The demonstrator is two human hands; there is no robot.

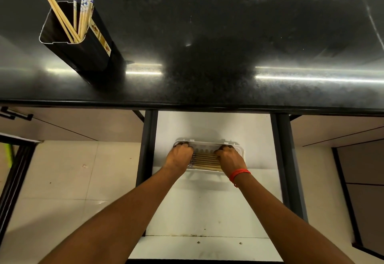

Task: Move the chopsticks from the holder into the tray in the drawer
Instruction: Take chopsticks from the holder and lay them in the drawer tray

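Observation:
A black rectangular holder [87, 54] stands on the dark counter at the far left, with several chopsticks [82, 12] in it, some plain wood, some with blue-and-white tops. Below the counter the white drawer [207, 201] is pulled open. A white tray [207, 144] lies on its floor with several wooden chopsticks [205, 160] laid side by side in it. My left hand [179, 156] rests on the tray's left end and my right hand [229, 157] on its right end, fingers curled down over the chopstick ends. The fingertips are hidden.
The black glossy counter [228, 45] spans the top of the view. Dark drawer rails [147, 149] run along both sides of the drawer. Pale floor tiles [72, 180] show at the left and a dark cabinet [363, 191] at the right.

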